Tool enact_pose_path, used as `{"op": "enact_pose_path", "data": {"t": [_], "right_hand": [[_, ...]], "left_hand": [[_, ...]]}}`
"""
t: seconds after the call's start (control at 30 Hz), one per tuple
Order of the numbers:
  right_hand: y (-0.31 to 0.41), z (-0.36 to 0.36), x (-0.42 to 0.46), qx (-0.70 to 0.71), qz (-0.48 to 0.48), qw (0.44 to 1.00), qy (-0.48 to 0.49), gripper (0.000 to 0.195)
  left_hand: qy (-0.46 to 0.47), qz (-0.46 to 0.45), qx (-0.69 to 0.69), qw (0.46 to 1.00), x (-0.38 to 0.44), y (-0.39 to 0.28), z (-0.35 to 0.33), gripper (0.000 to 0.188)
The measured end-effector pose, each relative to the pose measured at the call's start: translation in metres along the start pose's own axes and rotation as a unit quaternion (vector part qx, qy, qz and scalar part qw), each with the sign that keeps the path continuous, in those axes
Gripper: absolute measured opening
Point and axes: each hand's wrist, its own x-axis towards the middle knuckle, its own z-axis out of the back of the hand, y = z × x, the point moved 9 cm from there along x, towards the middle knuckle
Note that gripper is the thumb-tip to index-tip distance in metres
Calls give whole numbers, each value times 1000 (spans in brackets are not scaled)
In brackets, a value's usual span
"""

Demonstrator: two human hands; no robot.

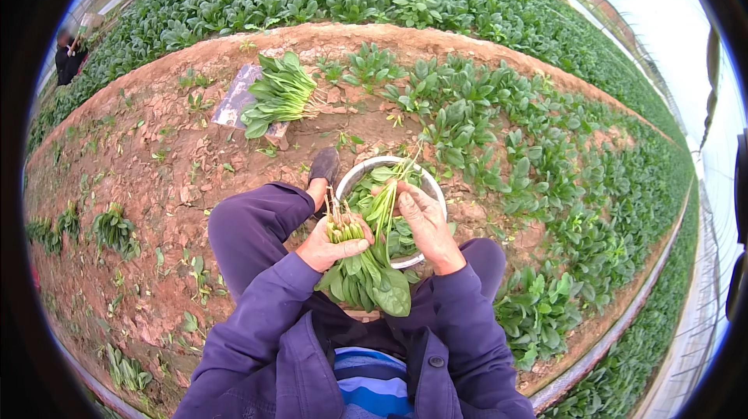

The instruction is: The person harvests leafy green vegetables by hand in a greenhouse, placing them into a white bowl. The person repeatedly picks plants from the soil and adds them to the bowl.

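Note:
My left hand (336,243) is closed around a bunch of spinach (365,284), its pale root ends pointing up and away and its leaves hanging towards my lap. In my right hand (428,223) are a few thin spinach stems (384,208), pinched between thumb and fingers beside the bunch. Beneath both hands a round metal basin (433,185) holds loose spinach leaves (403,239). My forearms hide part of its near side.
A larger spinach pile (280,91) lies on a patterned sheet (236,94) ahead to the left. Tied-looking bunches (114,229) rest on the soil at left. Growing spinach (467,121) stands to the right. Two people (69,56) are at the far left.

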Motion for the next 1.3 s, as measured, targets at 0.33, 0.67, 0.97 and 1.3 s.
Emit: {"op": "enact_pose_path", "data": {"t": [0.33, 0.67, 0.97, 1.3], "right_hand": [[5, -9, -19, 64, 26, 996, -58, 29], [27, -35, -36, -387, 165, 904, -77, 25], [6, -64, -35, -493, 201, 839, -108, 43], [-18, -32, -39, -487, 144, 848, -154, 52]], "left_hand": [[13, 27, -37, 999, 3, 13, 5, 44], [-115, -36, -9, 993, 9, 19, 16, 26], [-158, -53, -57, 984, 9, 39, 31, 26], [-195, 15, -193, 962, 41, 65, 34, 27]]}}
